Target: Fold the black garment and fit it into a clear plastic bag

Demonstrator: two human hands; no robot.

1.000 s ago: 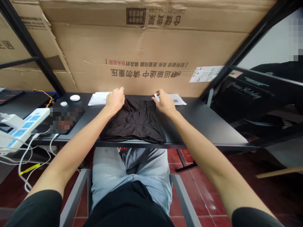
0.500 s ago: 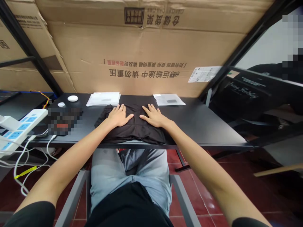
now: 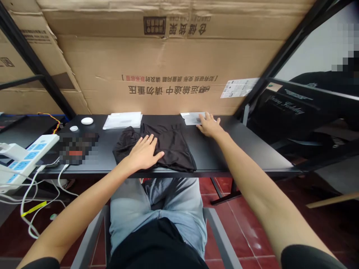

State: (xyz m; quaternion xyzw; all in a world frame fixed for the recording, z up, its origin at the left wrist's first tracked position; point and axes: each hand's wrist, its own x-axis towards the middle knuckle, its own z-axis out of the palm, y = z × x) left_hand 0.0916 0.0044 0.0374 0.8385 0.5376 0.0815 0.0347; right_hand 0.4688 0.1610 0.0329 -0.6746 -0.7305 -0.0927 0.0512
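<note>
One clear plastic bag under right hand

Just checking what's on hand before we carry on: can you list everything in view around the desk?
folded garment: 1, black, middle of the desk
flat packet: 1, white, back edge, left of the garment
plastic packet: 1, translucent, back edge, right of the garment
round pucks: 2, white, back left of the desk
blurred pad: 1, dark, left of the garment
power strip: 1, white and blue, left end of the desk
cables: several, white, hanging below the left end
desk: 1, black, in front of the person
cardboard sheet: 1, brown, behind the desk
left grip: 1, open, flat on the garment
right grip: 1, open, touching the plastic packet's right edge
</note>
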